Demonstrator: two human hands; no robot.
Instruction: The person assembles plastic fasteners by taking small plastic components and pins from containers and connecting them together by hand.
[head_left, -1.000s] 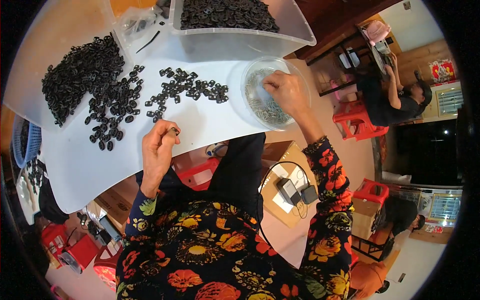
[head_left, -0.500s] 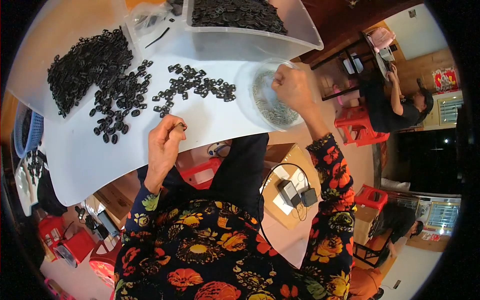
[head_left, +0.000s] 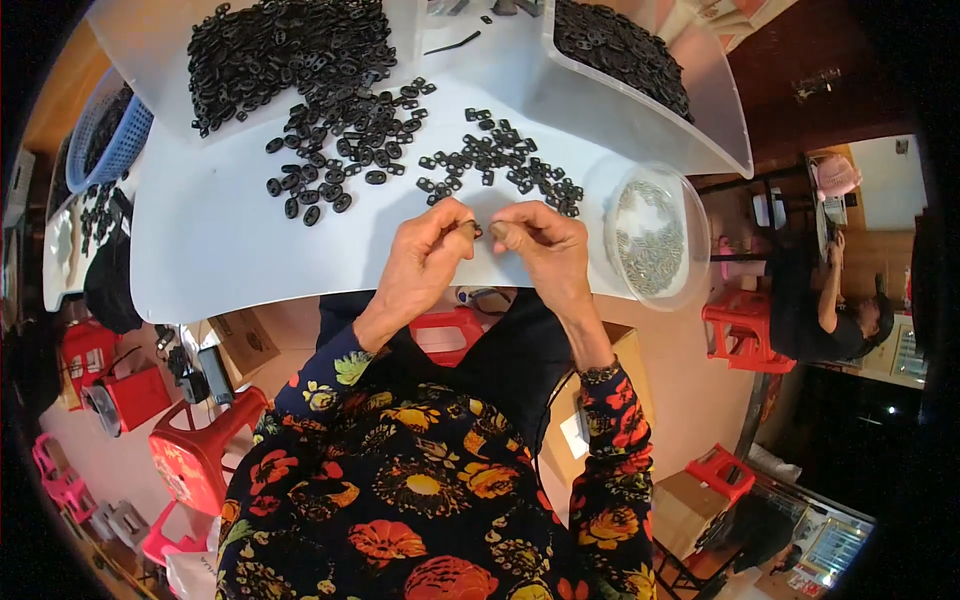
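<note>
The left hand (head_left: 425,255) pinches a small black piece (head_left: 475,230) above the smooth white table (head_left: 230,240); the right hand (head_left: 550,250) curls close beside it, whether gripping anything I can't tell. Glossy oval rings (head_left: 340,130) lie heaped beyond; slim silvery bits (head_left: 652,258) fill a round clear bowl (head_left: 697,232).

A white table (head_left: 230,260) with a curved front edge carries everything close by. At its back left sits a clear plastic bin (head_left: 150,60), from which a heap of black oval pieces (head_left: 312,195) spreads onto the tabletop. To the right lies a smaller scatter of black squarish pieces (head_left: 495,152). A round clear tub (head_left: 699,235) of metal pins (head_left: 652,258) rests near the right end, a second bin (head_left: 575,100) behind it, and a thin black strip (head_left: 453,43) lies toward the back.
</note>
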